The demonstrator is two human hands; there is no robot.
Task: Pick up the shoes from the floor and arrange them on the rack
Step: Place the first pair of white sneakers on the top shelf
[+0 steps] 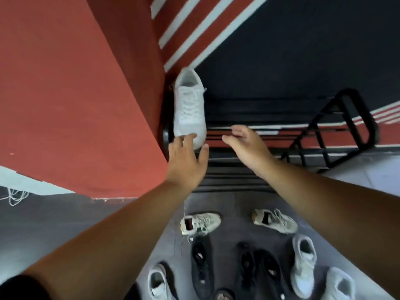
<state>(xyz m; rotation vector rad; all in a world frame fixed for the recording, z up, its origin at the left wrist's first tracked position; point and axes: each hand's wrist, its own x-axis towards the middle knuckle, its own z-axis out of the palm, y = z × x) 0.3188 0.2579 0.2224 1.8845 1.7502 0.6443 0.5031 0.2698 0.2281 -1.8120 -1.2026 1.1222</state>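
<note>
Left hand (186, 158) spread, fingertips touching white shoe (189, 107) — right hand (249, 148) released.

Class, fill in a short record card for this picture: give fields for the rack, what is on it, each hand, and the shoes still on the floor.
rack: black metal slatted shoe rack against a red wall
on rack: one white lace-up sneaker, at the rack's left end
left hand: open, fingertips at the sneaker's toe
right hand: open, empty, over the slats
floor: two cream sneakers, several black shoes, several pale grey sneakers
</note>
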